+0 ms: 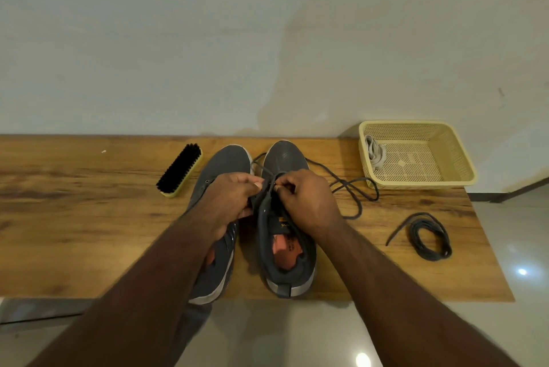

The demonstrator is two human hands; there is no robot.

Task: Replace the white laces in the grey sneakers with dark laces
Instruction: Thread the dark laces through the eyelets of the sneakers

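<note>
The dark lace [350,188] is being worked at the eyelets of the right-hand grey sneaker [285,218], centre of frame. It's judged light, limp and soft, w/ no stiffness except at the tips, so it's best being taken hold of close to the tip, pinched btwn thumb and fingertip, for feeding through an eyelet; slack is likely to be tangling if left unmanaged. The lace is appearing as a thin dark-grey cord, its free length being trailed in loops over the bench [89,188] to the right of the shoe, toward the basket.

The left hand [234,197] is being curled round the shoe's upper near the eyelets, lace apparently being pinched at its fingertips. The right hand [306,197] is being closed in a pinch on the lace at the same spot.

A second dark lace [430,236] is lying coiled, lower right of the bench. The white laces [375,152] are being kept in the yellow basket [457,158], upper right. The other grey sneaker [222,170] is sitting just left, partly hidden under the left arm; no lace is being made out in it. A brush [179,170] is lying left of centre.
</note>
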